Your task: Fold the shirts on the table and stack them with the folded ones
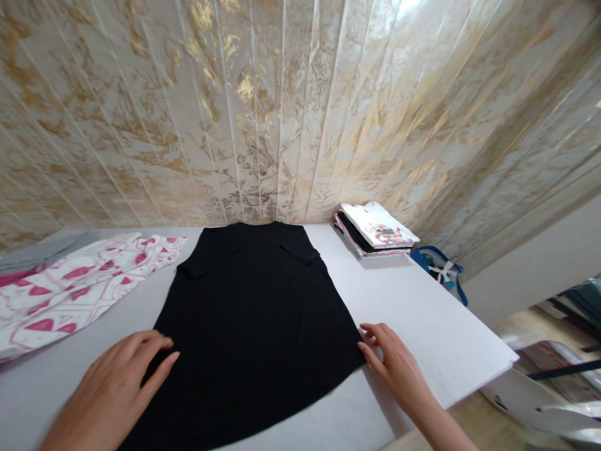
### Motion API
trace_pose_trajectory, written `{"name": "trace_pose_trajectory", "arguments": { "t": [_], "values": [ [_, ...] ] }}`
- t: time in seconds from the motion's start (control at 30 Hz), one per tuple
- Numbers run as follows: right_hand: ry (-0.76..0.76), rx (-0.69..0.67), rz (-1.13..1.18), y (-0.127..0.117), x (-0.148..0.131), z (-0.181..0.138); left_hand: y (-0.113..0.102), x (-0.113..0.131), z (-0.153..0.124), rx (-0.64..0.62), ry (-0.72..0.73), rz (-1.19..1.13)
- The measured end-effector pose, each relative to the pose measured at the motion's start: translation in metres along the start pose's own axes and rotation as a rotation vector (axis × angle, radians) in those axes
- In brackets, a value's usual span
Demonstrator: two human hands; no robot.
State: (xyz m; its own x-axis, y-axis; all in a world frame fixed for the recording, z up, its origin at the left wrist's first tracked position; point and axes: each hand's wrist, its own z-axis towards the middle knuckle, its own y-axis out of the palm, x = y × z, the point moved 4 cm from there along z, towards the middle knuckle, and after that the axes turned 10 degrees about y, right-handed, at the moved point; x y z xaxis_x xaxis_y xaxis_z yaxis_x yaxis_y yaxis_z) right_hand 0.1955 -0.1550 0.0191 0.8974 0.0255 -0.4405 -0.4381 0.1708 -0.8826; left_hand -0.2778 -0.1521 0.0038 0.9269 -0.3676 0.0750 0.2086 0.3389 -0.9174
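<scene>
A black short-sleeved T-shirt (263, 313) lies spread on the white table, its neck end against the back and its hem towards me. Both sleeves rest over the body of the shirt. At its lower left edge is my left hand (117, 376), fingers bent over the cloth and thumb apart from them. My right hand (392, 357) touches the hem's right corner with its fingertips, thumb and fingers apart. Neither hand has cloth gripped between its fingers.
White trousers with a pink print (79, 285) lie at the left beside grey cloth (56, 247). A stack of folded clothes (375, 228) stands at the back right of the table (422, 313). Beyond it is a blue-trimmed bag (441, 269). A gold-patterned curtain (263, 113) hangs behind.
</scene>
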Motion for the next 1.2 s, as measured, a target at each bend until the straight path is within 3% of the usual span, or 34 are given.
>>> {"name": "trace_pose_trajectory", "arguments": {
  "t": [0.2,0.47,0.6,0.7,0.83,1.0,1.2],
  "values": [
    [0.002,-0.017,-0.081,0.001,-0.004,0.003,0.020,0.028,0.008,-0.030,0.163,0.066],
    [0.033,-0.059,-0.066,-0.001,-0.003,0.004,0.024,0.025,0.003,-0.054,0.160,0.098],
    [0.060,-0.102,-0.036,-0.009,-0.004,0.021,0.022,0.020,0.014,-0.090,0.134,0.050],
    [0.008,-0.065,-0.072,-0.017,-0.015,0.053,0.016,0.027,0.045,-0.083,0.162,-0.045],
    [-0.007,-0.051,-0.109,-0.010,-0.033,0.117,0.017,0.051,0.115,-0.070,0.199,-0.193],
    [0.042,-0.023,-0.054,0.020,-0.050,0.186,0.048,0.071,0.206,-0.087,0.129,-0.276],
    [0.081,0.009,-0.009,0.055,-0.053,0.210,0.087,0.077,0.286,-0.067,-0.034,-0.306]
  ]
}}
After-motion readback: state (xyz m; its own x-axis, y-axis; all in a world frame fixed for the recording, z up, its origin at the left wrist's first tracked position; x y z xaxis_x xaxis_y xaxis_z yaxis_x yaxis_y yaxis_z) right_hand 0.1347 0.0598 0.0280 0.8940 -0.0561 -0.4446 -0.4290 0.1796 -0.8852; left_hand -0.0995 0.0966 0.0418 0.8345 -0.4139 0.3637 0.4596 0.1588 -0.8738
